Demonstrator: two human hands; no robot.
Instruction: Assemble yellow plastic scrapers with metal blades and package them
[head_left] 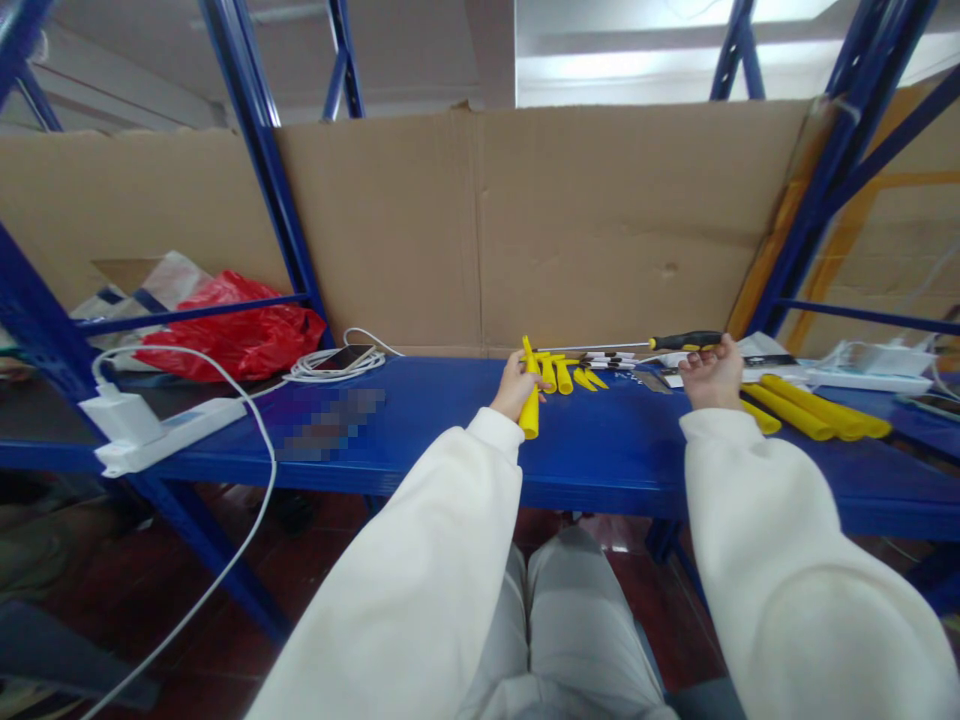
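My left hand (514, 386) is closed around an upright yellow tube-like piece (530, 418) with a narrow tip. In my right hand (712, 376) is the end of a long screwdriver (686, 341) with a black and yellow handle. Its thin shaft points left toward the yellow piece; whether the tip touches it I cannot tell. Just right of my left hand lie several similar yellow pieces (564, 378) and small yellow slivers (592, 379). Black-and-white striped pieces (609, 361) lie behind them. Several longer yellow tubes (799, 408) rest beside my right hand.
A blue shelf table (435, 420) carries everything, with a cardboard panel (390, 230) behind it. On the left are a white power strip (199, 432), a coiled white cable (322, 368), a phone (349, 357) and a red plastic bag (232, 325). Blue posts (266, 170) flank the space.
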